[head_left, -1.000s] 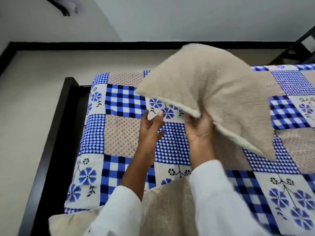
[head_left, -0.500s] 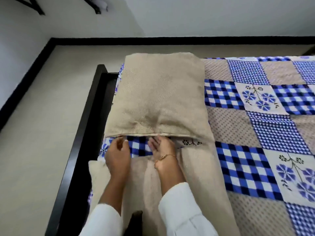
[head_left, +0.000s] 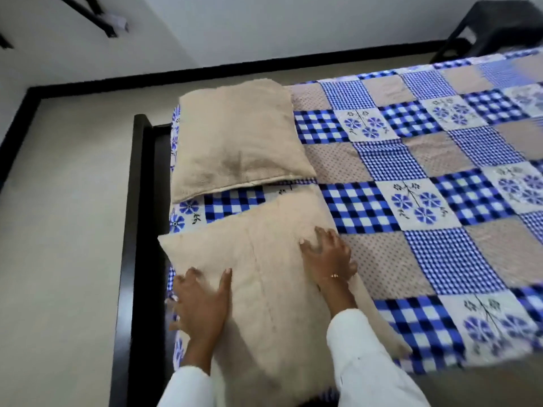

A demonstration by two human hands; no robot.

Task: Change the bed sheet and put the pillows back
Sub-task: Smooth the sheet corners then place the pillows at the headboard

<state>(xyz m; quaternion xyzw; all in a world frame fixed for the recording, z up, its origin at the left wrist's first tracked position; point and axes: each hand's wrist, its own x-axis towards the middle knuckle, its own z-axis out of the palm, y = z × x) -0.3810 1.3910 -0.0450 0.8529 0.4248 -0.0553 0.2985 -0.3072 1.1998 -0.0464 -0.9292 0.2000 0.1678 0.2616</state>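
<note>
Right now you're leaning over the bed, both hands down on the near pillow [head_left: 273, 277], which is lying on the bed sheet [head_left: 440, 201] at the headboard end. Your left hand [head_left: 202, 301] is resting flat on its left part, fingers spread and mostly straight, thumb out toward the middle; it's pressing, not gripping. Your right hand [head_left: 327, 254] is sitting at the pillow's right edge, fingers bent a little and splayed over the fabric, touching it; whether they're curling under the edge, can't tell, motion blur. A thin bangle [head_left: 335, 276] is showing on that wrist, white sleeves on both arms. The far pillow [head_left: 238, 145] is lying flat beyond the near one, just apart from it, a strip of blue check sheet showing between them. Both pillows are beige and sitting along the bed's left side beside the black bed frame [head_left: 138, 230]. The sheet, blue, white and tan patchwork with flower squares, is spreading flat across the mattress. A dark chair [head_left: 496, 27] is standing at the top right corner.
</note>
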